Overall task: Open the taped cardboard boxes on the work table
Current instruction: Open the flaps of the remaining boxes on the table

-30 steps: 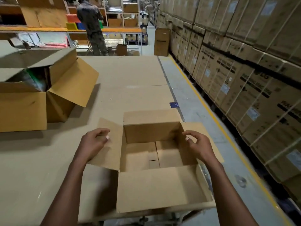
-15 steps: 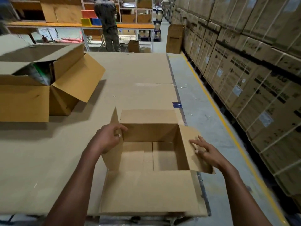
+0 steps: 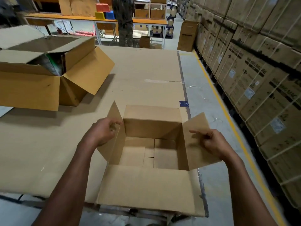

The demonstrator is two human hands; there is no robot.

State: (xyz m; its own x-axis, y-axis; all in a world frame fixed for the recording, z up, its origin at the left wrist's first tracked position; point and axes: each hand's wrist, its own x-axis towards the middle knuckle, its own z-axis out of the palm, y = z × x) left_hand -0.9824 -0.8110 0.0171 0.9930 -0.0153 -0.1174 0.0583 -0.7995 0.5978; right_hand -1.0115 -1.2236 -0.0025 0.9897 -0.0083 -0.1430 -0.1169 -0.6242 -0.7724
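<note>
Two boxes: both in view stand open on the work table point(image 3: 146, 70), so as far as this view shows the opening is nearly done; whether more taped boxes wait out of frame cannot be told.
Stacked cartons point(image 3: 260, 66): a tall strapped wall of them runs along the far side of the aisle, well right of the right hand; not on the table, so I judge them no part of the job.
Large box point(image 3: 40, 82): well left of and beyond the left hand, all flaps thrown out, something green and wrapped showing inside; done.
Small box point(image 3: 151, 144): between the two hands at the table's near edge, near flap lying flat toward the person, far flap folded back, inside bare down to its bottom flaps; done but for the side flaps.
Left hand point(image 3: 101, 132): fingers curled round the left side flap point(image 3: 114, 116), holding it near upright.
Right hand point(image 3: 210, 141): fingers curled on the right side flap point(image 3: 197, 128), forefinger stretched along it, flap tilted outward.
Left to do: likely only to press both side flaps fully out.
In the way: nothing between the hands; the box overhangs the near table edge slightly, so a hard push could slide it.
Another person point(image 3: 124, 22): stands at shelving far beyond both hands, clear of the work.
</note>
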